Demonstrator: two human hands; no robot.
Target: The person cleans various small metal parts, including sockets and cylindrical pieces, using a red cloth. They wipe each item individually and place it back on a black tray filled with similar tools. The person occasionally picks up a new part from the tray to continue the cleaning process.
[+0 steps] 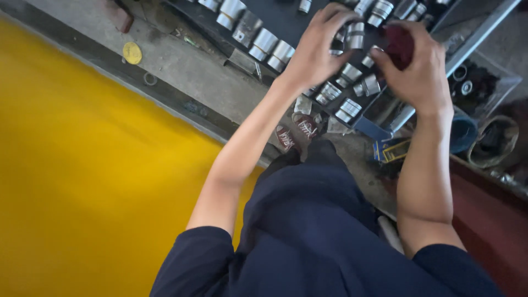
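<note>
Large yellow surface (82, 165) fills your left; concrete floor (187, 66) beyond it. Open dark socket case (286, 22) lies on the floor ahead of your shoes (297, 129), most slots holding chrome sockets (264, 41). Your left hand (316, 47) is curled, fingertips closed on one socket (355, 34) over the case's middle rows. Your right hand (415, 69) grips a dark red rag (399, 44) just beside it. Judgement: wiping looks midway; which sockets are already cleaned cannot be told from this view.
</note>
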